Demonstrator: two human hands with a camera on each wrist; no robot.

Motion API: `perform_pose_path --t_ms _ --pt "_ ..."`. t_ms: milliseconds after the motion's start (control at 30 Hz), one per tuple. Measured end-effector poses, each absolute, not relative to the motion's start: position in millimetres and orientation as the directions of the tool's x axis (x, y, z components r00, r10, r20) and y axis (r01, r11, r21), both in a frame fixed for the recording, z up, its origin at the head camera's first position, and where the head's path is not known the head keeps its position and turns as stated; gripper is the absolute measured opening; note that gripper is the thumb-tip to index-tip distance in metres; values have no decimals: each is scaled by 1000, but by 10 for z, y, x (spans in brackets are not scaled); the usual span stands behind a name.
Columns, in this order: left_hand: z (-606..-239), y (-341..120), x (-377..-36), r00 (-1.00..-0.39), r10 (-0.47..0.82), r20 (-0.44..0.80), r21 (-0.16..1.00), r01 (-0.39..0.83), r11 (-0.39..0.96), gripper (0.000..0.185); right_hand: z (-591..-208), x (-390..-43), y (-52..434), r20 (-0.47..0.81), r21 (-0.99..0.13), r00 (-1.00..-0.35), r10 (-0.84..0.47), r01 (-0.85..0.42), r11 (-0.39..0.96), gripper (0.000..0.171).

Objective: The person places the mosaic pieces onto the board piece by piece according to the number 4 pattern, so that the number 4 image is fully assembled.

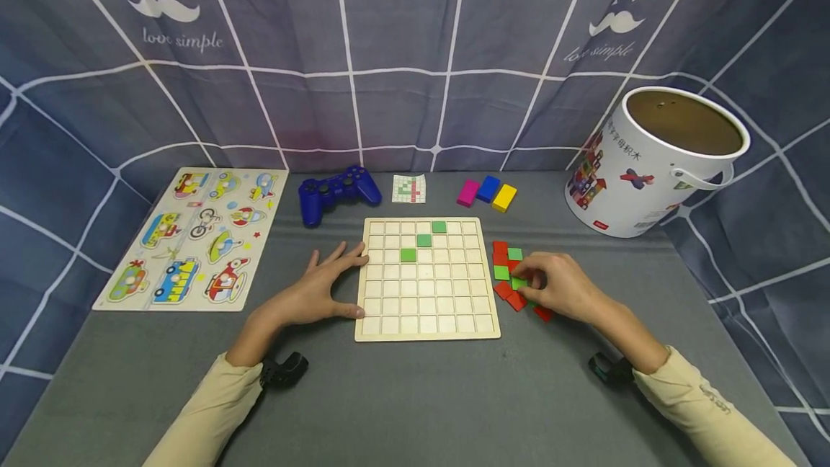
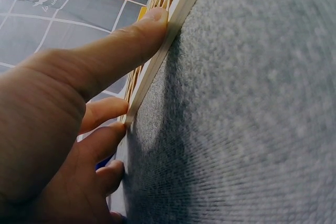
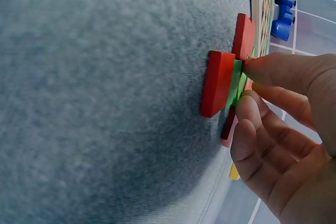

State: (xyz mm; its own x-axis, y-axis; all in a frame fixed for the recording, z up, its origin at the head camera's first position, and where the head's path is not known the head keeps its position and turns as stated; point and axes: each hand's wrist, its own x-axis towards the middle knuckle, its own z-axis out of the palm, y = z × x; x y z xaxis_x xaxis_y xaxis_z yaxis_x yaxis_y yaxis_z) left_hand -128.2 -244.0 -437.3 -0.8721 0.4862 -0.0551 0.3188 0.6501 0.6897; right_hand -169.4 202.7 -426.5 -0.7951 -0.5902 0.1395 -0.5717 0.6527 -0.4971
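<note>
Head view, tabletop point(image 1: 402, 402): grey; the relation that counts here runs side to side across its middle, rather than near to far.
Grid board point(image 1: 427, 305): lying flat around the centre, nearly square, so neither axis stands out; its near edge faces the person and most of its cells are bare.
Left hand point(image 1: 318, 290): at the board's left edge, fingers spread, thumb toward the near corner and fingertips farther up; the left wrist view shows the thumb tip resting on the rim.
Right hand point(image 1: 563, 285): on the board's other side, much the nearer hand to the loose pieces; it reaches leftward from the right forearm, fingers bent, thumb and fingertips pinching a green tile point(image 1: 518, 283).
Loose tiles point(image 1: 501, 272): red and green, just beside the board's right edge, partly hidden by the right hand; the cluster's long axis runs from far to near roughly along that edge, its near end slanting rightward. Whether any piece touches the board, I cannot tell.
Placed green tiles point(image 1: 424, 241): three, in a diagonal stepping from the far row toward the left hand; they lie leftward and farther off from the pinched piece.
Pinched green tile: among the cluster, right of the board; whether it is lifted clear, I cannot tell.
</note>
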Motion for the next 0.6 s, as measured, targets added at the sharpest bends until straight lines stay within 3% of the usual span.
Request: perform_pose_path --t_ms 600 --pt "-4391 -2446 -1282 -873 486 -44 676 332 658 91 -4221 -1661 2049 72 -437 -839 -539 -513 739 26"
